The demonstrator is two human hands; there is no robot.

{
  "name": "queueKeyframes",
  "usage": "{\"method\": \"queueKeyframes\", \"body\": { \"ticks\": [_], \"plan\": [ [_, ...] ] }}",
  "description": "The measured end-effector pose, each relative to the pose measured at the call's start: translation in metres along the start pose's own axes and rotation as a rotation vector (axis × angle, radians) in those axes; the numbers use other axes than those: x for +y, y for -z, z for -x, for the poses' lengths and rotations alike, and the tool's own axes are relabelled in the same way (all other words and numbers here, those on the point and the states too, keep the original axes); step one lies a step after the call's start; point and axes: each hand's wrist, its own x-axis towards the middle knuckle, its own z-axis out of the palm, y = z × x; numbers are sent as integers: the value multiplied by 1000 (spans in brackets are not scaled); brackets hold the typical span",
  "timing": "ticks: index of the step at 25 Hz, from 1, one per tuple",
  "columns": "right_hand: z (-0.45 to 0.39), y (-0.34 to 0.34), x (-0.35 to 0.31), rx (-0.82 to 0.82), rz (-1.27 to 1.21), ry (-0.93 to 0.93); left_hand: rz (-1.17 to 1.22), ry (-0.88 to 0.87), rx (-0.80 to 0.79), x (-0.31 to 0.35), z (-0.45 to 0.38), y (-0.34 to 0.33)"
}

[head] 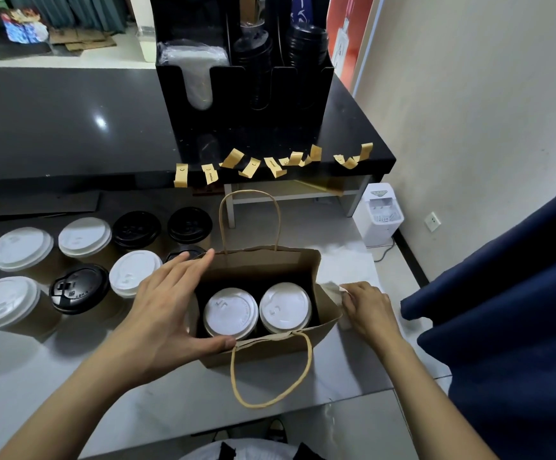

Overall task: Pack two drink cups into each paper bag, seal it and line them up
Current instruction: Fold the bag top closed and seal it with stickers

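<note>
The paper bag (263, 346) is stood upright near the front edge of the pale tabletop (70, 386), with its mouth open. Two cups with white lids (230, 312) are set side by side inside it, so the filling of this bag seems to be finished and the sealing is judged to be the next step.

The left hand (167, 310) is spread over the left end of the bag: the thumb is laid on the near rim and the fingers reach to the far rim. The bag is probably steadied, or its mouth gathered, in this way. The right hand (366, 307) is held at the right end of the bag, its fingers curled on something white and crumpled (331, 288) there; what it is cannot be told.

To the left, the spare cups (80, 288), with white and black lids, are kept within easy reach for the next bags.

Farther back, yellow stickers (250, 167) are hung along the edge of the black counter (54, 127), likely prepared for sealing. Behind them a black organizer (246, 94) with lids is placed.
</note>
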Motion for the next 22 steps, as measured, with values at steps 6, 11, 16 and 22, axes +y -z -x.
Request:
{"method": "queueKeyframes", "body": {
  "ticks": [6,11,16,22],
  "plan": [
    [4,10,-1,17,-118,-39,-8,5,-13,-1,0,0],
    [-1,16,1,-225,-3,40,-12,0,-8,-2,1,-1],
    [-3,17,11,-173,5,33,-12,-7,3,-3,2,-2],
    [-1,16,13,224,-124,-7,-14,-6,6,-1,5,-2]
  ]
}}
